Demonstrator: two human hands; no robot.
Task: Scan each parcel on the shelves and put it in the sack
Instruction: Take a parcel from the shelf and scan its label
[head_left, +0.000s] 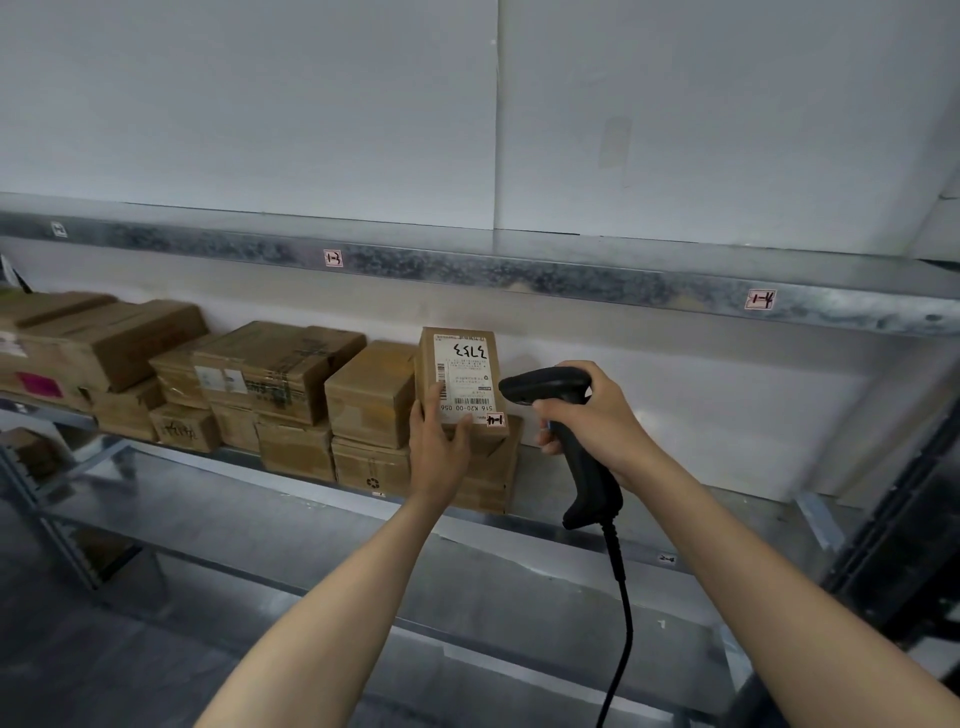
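Parcel (429, 364) is upright at the right end of the box row (371, 395) on the metal shelf (249, 493), above a lower box. Its white label w/ barcode faces out. Left hand (439, 441) holds its lower end, thumb at the label's left edge. Right hand (597, 415) grips the handle of a black corded scanner (545, 387), nose aimed at the label, just beside the parcel.

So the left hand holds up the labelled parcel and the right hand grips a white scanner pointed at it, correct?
Not quite: the scanner is black, not white, as the head view shows. The rest stands: the left hand holds up the labelled parcel and the right hand grips the scanner pointed at it.
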